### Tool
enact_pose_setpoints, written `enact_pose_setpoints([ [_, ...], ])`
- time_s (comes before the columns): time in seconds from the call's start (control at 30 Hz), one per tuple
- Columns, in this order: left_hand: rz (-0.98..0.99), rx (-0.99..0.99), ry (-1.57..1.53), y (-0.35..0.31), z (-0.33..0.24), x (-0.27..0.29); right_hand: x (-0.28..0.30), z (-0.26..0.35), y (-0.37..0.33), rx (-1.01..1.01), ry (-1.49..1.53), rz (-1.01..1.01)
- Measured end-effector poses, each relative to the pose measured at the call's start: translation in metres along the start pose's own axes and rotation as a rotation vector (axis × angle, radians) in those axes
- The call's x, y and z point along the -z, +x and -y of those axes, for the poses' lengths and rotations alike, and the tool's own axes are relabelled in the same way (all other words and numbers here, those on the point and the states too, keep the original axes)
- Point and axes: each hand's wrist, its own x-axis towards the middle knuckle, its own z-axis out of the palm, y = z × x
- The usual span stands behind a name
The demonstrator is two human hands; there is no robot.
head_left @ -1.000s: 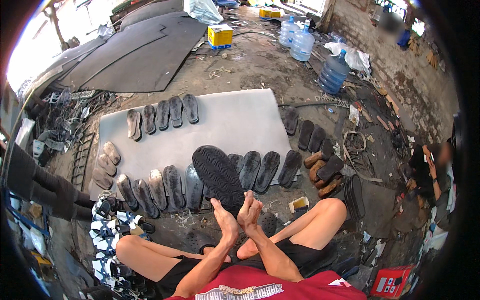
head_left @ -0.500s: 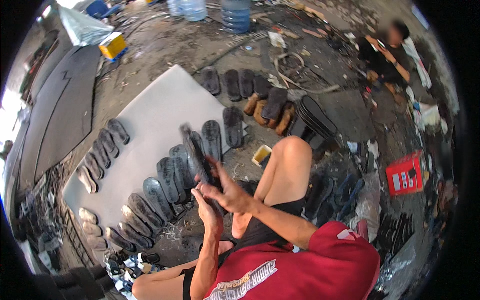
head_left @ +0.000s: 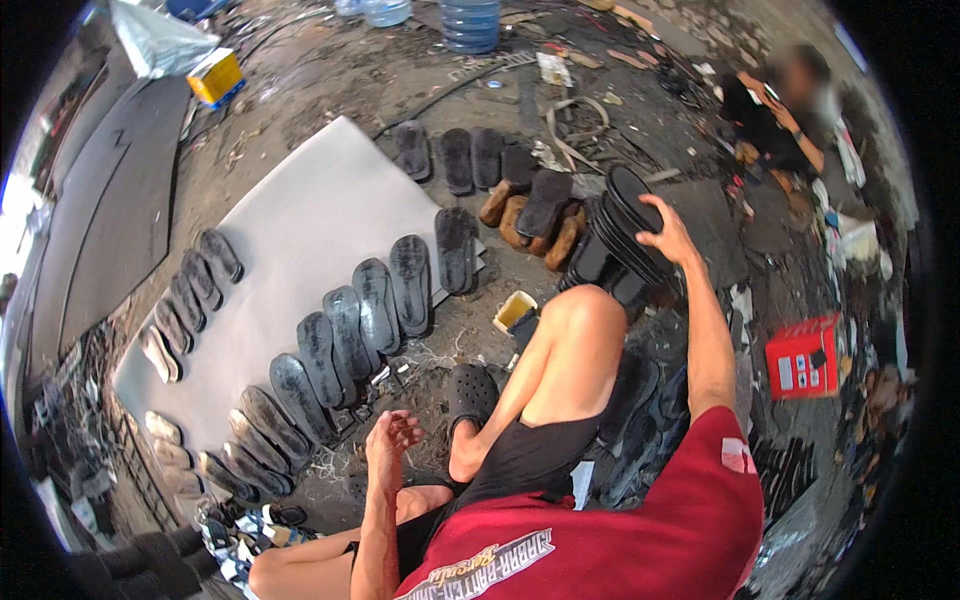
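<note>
My right hand (head_left: 668, 235) reaches out to a stack of black shoe soles (head_left: 612, 240) beyond my raised knee. Its fingers and thumb close on the near right edge of the upper soles. My left hand (head_left: 392, 435) hovers above the ground in front of me, fingers loosely bent and apart, nothing in it. Ahead of it, a slanting row of dark, shiny soles (head_left: 375, 305) lies along the near edge of a pale grey sheet (head_left: 320, 220). Another short row of soles (head_left: 205, 275) rests on the sheet's left side.
Beyond the sheet lie more dark soles (head_left: 456, 160) and brown foot-shaped forms (head_left: 515, 222). A small yellow container (head_left: 514, 309) stands by my knee, and a black clog (head_left: 472, 392) near my foot. A red box (head_left: 803, 357) is at right. Another person (head_left: 775, 120) sits far right.
The dark sole that was between my hands is no longer in them. My right hand has swung right to the black stack; my left hand has drawn back slightly and lower.
</note>
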Motion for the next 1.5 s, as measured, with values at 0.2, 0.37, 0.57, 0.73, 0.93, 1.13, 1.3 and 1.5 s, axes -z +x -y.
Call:
enact_pose_setpoints([
  [0.2,-0.086,-0.078,-0.097,0.011,0.0,0.04,-0.036,-0.038,-0.001,-0.142,-0.01,0.149],
  [0.37,-0.169,-0.125,-0.178,0.013,-0.037,0.057,-0.026,0.001,0.01,0.087,-0.376,0.094],
  [0.57,-0.454,-0.444,-0.237,0.076,-0.111,0.085,-0.04,0.217,-0.021,0.006,0.072,0.092],
  [0.73,-0.439,-0.512,-0.366,0.132,-0.113,0.1,-0.125,0.324,-0.066,0.424,0.092,0.519],
  [0.93,-0.335,-0.43,-0.419,0.154,-0.076,0.096,-0.147,0.337,-0.073,0.469,-0.375,0.719],
  [1.13,-0.656,-0.48,-0.144,0.153,-0.09,0.122,-0.156,0.373,-0.061,0.311,-0.413,0.829],
  [1.3,-0.714,-0.615,-0.233,0.186,-0.11,0.189,-0.161,0.377,-0.066,0.347,-0.411,0.828],
  [1.5,-0.603,-0.611,0.111,0.266,-0.192,0.228,-0.163,0.364,-0.07,0.386,-0.445,0.752],
])
